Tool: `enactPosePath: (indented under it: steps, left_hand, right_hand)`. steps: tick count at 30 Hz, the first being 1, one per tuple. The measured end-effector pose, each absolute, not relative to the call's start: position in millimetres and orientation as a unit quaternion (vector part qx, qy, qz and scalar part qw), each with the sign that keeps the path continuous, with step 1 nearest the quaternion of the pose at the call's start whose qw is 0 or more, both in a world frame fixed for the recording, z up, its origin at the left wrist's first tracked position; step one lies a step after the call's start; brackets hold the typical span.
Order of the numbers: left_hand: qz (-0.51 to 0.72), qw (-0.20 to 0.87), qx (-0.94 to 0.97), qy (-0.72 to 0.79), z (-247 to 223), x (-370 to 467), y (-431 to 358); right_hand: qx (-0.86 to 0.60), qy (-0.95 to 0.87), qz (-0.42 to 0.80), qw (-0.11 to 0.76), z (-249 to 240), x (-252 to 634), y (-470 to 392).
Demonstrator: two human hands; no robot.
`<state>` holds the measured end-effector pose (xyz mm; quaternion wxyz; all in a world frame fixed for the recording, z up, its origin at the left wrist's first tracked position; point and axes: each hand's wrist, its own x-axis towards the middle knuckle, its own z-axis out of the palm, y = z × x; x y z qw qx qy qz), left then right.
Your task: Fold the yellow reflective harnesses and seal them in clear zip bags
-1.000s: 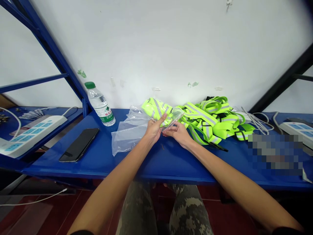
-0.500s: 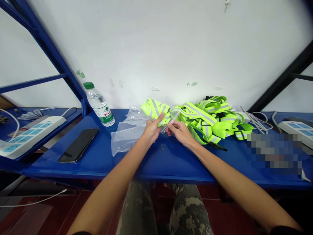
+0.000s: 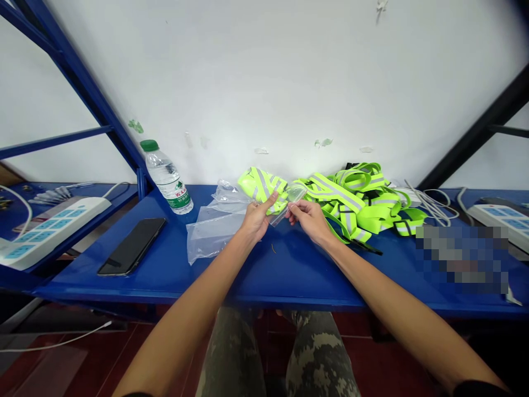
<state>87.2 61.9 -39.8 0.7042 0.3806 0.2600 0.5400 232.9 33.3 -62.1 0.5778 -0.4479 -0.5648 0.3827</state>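
My left hand [image 3: 256,219] is closed around a folded bundle of fluorescent yellow-green reflective strap [image 3: 261,184], thumb on top. The bundle sits in a clear plastic bag [image 3: 279,218], whose see-through end sticks out to the right. That end is pinched at its edge between the thumb and fingers of my right hand [image 3: 306,219]. Just beyond my right hand lies a loose heap of the same reflective straps [image 3: 345,201] with black buckles. Flat clear plastic bags [image 3: 211,232] lie left of my left hand, partly behind it.
On the blue table [image 3: 285,275] a water bottle [image 3: 169,184] stands at the back left, with a black phone [image 3: 132,246] nearer the front. Power strips [image 3: 53,232] flank both sides. White cables [image 3: 436,205] and a pixelated patch [image 3: 463,259] are at the right. A wall rises behind.
My right hand has shifted slightly right and up along the bag's edge, and more of the clear bag end shows between my hands. My left hand keeps its hold.
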Motion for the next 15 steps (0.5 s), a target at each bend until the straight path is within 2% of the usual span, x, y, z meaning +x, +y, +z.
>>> enactPosePath:
  steps: [5,15]
  left_hand:
    - [0.543,0.699,0.382,0.264,-40.7,87.5,61.9]
    - [0.545,0.692,0.389,0.269,-39.2,87.2,60.5]
  right_hand:
    - [-0.445,-0.535,0.372,0.614,-57.6,236.4,33.8]
    - [-0.443,-0.503,0.387,0.633,-52.4,242.1,34.5]
